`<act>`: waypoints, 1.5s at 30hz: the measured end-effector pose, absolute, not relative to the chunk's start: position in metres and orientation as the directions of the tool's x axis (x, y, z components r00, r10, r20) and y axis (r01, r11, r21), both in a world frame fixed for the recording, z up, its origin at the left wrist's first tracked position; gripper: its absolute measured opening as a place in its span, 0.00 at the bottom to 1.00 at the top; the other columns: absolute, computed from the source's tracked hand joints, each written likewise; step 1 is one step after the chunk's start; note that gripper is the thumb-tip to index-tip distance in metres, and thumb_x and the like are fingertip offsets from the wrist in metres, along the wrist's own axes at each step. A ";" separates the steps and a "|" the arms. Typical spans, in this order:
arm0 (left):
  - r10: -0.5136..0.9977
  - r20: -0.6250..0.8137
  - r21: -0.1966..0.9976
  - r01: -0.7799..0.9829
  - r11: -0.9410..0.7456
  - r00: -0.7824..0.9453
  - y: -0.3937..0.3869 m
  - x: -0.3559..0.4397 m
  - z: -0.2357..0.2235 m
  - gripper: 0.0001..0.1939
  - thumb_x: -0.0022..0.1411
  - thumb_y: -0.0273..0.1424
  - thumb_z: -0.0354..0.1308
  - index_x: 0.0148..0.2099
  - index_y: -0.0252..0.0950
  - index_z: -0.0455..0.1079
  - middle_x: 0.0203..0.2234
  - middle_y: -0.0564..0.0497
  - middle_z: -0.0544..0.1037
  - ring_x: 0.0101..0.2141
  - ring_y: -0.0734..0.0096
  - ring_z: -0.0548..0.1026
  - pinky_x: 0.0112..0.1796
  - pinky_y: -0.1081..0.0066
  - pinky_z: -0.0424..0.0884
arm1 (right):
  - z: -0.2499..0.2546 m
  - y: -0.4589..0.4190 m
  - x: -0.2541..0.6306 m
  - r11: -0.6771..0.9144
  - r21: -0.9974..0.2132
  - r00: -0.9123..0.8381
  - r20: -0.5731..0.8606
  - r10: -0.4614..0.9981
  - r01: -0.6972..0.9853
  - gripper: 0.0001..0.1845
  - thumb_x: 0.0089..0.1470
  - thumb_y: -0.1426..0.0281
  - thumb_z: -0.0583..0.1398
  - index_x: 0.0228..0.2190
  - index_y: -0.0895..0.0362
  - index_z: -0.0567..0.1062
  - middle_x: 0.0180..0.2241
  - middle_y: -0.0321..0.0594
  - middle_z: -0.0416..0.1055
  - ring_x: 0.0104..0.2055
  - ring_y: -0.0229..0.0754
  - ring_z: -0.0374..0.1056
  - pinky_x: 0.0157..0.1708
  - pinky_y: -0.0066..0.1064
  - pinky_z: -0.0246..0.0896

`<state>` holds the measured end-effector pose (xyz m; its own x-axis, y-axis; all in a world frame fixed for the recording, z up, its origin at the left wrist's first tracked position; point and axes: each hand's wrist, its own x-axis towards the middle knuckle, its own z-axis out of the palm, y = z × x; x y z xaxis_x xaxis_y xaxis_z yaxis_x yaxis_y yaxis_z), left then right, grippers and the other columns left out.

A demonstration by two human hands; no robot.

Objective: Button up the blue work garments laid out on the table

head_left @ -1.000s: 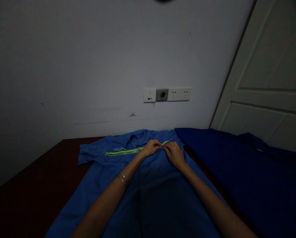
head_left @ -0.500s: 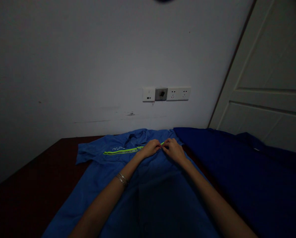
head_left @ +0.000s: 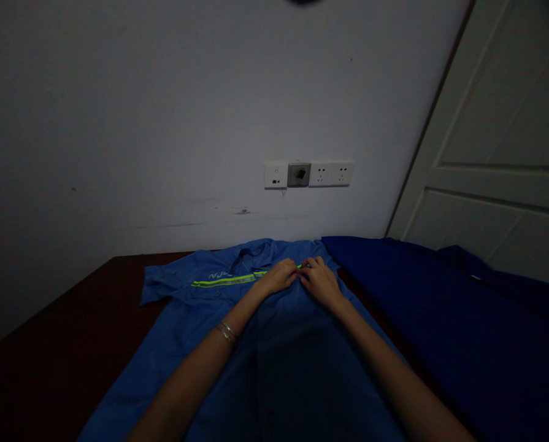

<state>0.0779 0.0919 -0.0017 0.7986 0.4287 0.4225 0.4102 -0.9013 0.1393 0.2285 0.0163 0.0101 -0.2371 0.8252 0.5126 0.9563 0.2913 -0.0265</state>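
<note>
A blue work shirt [head_left: 200,344] with a bright yellow-green stripe [head_left: 223,280] across the chest lies flat on a dark brown table [head_left: 57,344], collar toward the wall. My left hand [head_left: 281,275] and my right hand [head_left: 319,281] meet at the shirt's front, just below the collar, on the stripe. The fingers of both are curled and pinched on the fabric there. A thin bracelet [head_left: 228,332] sits on my left wrist. What exactly the fingertips hold is too small to see.
A darker blue garment [head_left: 444,307] lies spread to the right of the shirt. The pale wall behind the table bears a row of sockets [head_left: 308,174]. A white panelled door [head_left: 499,141] stands at the right.
Both hands have crept slightly up the shirt's front toward the collar and stayed pinched together. The view has shifted a little.
</note>
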 end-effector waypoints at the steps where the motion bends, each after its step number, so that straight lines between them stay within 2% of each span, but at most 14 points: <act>1: 0.428 0.426 0.138 0.410 -0.902 0.797 0.092 0.078 -0.002 0.08 0.60 0.25 0.48 0.36 0.31 0.68 0.33 0.46 0.71 0.37 0.68 0.67 0.41 0.71 0.63 | 0.009 0.017 0.228 0.289 -0.025 -0.234 0.520 0.821 0.957 0.10 0.53 0.68 0.56 0.34 0.55 0.77 0.43 0.43 0.68 0.47 0.46 0.57 0.42 0.35 0.59; 6: 0.427 0.432 0.130 0.414 -0.901 0.794 0.090 0.078 0.000 0.07 0.60 0.25 0.49 0.35 0.31 0.68 0.32 0.47 0.72 0.37 0.69 0.68 0.41 0.71 0.63 | 0.007 0.017 0.229 0.289 -0.005 -0.234 0.575 0.784 0.957 0.08 0.51 0.71 0.56 0.32 0.55 0.76 0.48 0.44 0.65 0.53 0.51 0.51 0.48 0.43 0.52; 12: 0.439 0.447 0.170 0.407 -0.897 0.780 0.091 0.078 0.000 0.08 0.60 0.25 0.50 0.37 0.31 0.70 0.33 0.47 0.72 0.37 0.70 0.68 0.41 0.72 0.64 | 0.002 0.019 0.233 0.323 0.021 -0.263 0.633 0.728 0.946 0.09 0.53 0.71 0.54 0.32 0.55 0.74 0.49 0.44 0.63 0.54 0.53 0.50 0.52 0.52 0.44; 17: 0.498 0.430 0.274 0.417 -0.867 0.753 0.096 0.077 0.002 0.08 0.58 0.24 0.52 0.37 0.31 0.72 0.32 0.48 0.74 0.35 0.71 0.70 0.39 0.73 0.65 | -0.005 0.020 0.235 0.340 0.034 -0.276 0.663 0.696 0.940 0.09 0.54 0.71 0.54 0.34 0.57 0.73 0.49 0.48 0.63 0.52 0.51 0.52 0.51 0.51 0.44; 23: 0.630 0.332 0.495 0.439 -0.750 0.702 0.101 0.072 0.013 0.08 0.56 0.24 0.55 0.36 0.31 0.75 0.31 0.50 0.78 0.33 0.74 0.73 0.37 0.77 0.66 | -0.006 0.020 0.235 0.350 0.036 -0.286 0.657 0.697 0.936 0.09 0.55 0.71 0.52 0.34 0.58 0.72 0.47 0.48 0.63 0.51 0.50 0.53 0.51 0.49 0.46; 25: 0.652 0.326 0.518 0.447 -0.729 0.685 0.101 0.072 0.014 0.08 0.55 0.24 0.55 0.36 0.31 0.75 0.31 0.50 0.78 0.32 0.74 0.73 0.36 0.78 0.66 | -0.006 0.020 0.236 0.361 0.031 -0.292 0.654 0.698 0.932 0.09 0.55 0.71 0.52 0.34 0.58 0.71 0.47 0.49 0.63 0.50 0.50 0.53 0.51 0.48 0.47; 32: 0.570 0.351 0.432 0.412 -0.802 0.743 0.103 0.073 0.008 0.08 0.57 0.24 0.54 0.36 0.31 0.75 0.31 0.49 0.78 0.33 0.73 0.73 0.37 0.77 0.65 | -0.008 0.023 0.238 0.376 0.018 -0.305 0.623 0.721 0.926 0.08 0.55 0.70 0.52 0.34 0.58 0.70 0.46 0.48 0.62 0.50 0.50 0.53 0.49 0.45 0.49; 42: 0.484 0.309 0.185 0.447 -0.875 0.819 0.093 0.077 0.010 0.10 0.60 0.25 0.50 0.38 0.30 0.73 0.33 0.46 0.76 0.35 0.70 0.72 0.38 0.75 0.64 | -0.011 0.023 0.239 0.386 0.010 -0.318 0.585 0.746 0.922 0.08 0.55 0.71 0.51 0.34 0.57 0.69 0.45 0.47 0.63 0.49 0.49 0.54 0.49 0.46 0.49; 45: 0.493 0.299 0.193 0.454 -0.870 0.817 0.092 0.077 0.012 0.09 0.59 0.24 0.51 0.37 0.30 0.73 0.33 0.45 0.76 0.35 0.70 0.72 0.38 0.75 0.64 | -0.009 0.022 0.239 0.380 0.020 -0.321 0.577 0.751 0.925 0.08 0.55 0.71 0.51 0.34 0.57 0.69 0.45 0.48 0.63 0.50 0.49 0.53 0.49 0.46 0.49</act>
<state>0.0775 0.0917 0.0117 0.8170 0.4930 0.2990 0.4542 -0.8697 0.1931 0.2387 0.0219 -0.0094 -0.3215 0.7509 0.5769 0.9246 0.3803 0.0202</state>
